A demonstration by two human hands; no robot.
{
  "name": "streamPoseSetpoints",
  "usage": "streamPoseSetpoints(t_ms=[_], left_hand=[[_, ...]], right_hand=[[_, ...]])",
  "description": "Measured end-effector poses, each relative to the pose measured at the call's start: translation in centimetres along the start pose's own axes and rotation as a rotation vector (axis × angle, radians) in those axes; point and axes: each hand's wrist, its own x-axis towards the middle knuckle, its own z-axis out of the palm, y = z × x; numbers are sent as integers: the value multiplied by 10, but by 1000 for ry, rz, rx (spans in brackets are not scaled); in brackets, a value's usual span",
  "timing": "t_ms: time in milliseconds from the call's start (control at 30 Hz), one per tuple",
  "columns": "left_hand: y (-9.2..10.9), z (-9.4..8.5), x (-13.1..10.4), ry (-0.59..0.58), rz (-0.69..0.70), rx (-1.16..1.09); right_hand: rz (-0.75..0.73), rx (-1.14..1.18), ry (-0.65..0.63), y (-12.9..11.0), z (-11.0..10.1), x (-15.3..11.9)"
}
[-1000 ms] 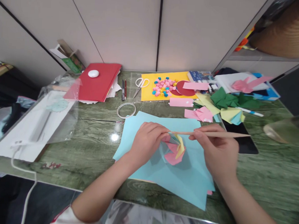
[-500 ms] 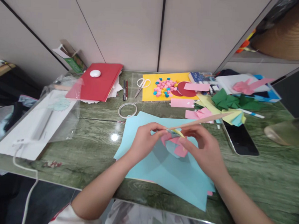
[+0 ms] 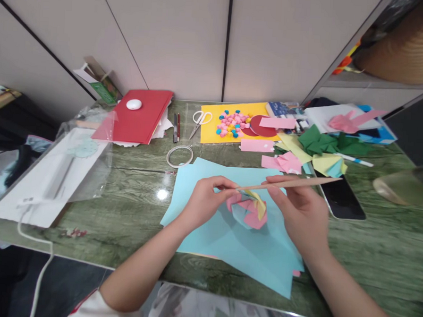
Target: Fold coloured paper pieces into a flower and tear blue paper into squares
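My left hand (image 3: 211,198) is closed in a pinch on the left end of a long pinkish paper strip (image 3: 307,182). My right hand (image 3: 303,210) pinches the same strip farther along, and its pointed free end sticks out to the right. Just under the strip, against my left fingertips, hangs a folded paper piece (image 3: 249,210) in pink, light blue and yellow; whether it is joined to the strip is hidden. Both hands are over light blue paper sheets (image 3: 235,254) on the green table (image 3: 135,183).
Behind lie white-handled scissors (image 3: 199,122), a tape roll (image 3: 179,157) and yellow paper (image 3: 209,132) bearing small coloured balls (image 3: 232,124). To the right are a phone (image 3: 344,198), green folded paper (image 3: 315,140) and a clear bottle (image 3: 405,185). A red folder (image 3: 135,126) rests at left.
My right hand has moved right, off the folded piece and along the strip. The strip lies flatter, its free end lower and farther right. My left hand stays nearly in place.
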Motion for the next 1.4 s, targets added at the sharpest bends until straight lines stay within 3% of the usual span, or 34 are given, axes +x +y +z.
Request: streamPoseSetpoints(t_ms=[233,533,1400], left_hand=[[-1,-1,0,-70,-1,-27],[-1,0,-4,-103,106,59],[1,-1,-5,-247,195,111]], right_hand=[[-151,-104,23,-3,0,-3],[-207,-121,40,-1,-3,-1],[-162,-210,29,-4,-6,2]])
